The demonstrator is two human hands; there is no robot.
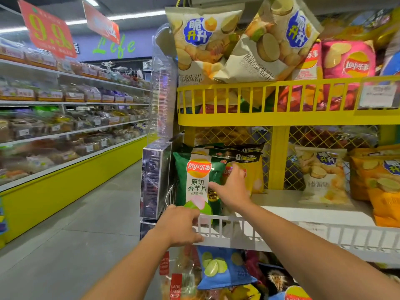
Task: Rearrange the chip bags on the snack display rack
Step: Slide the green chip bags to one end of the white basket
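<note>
A green Lay's chip bag [195,180] stands upright at the left end of the white middle shelf [281,232] of the snack rack. My left hand [180,226] rests on the shelf's front rail just below that bag, fingers curled over the rail. My right hand [231,189] reaches in to the bag's right, fingers spread against a yellow Lay's bag [254,176] behind it. Dark bags [238,151] lie flat on top of both. Whether the right hand grips anything cannot be told.
Above, a yellow basket shelf [270,102] holds beige, pink and other chip bags. Beige and orange bags [322,174] stand further right on the white shelf. Blue bags [220,267] fill the tier below. A clear acrylic box [155,180] hangs on the rack's left side. An aisle with bread shelves [65,118] runs left.
</note>
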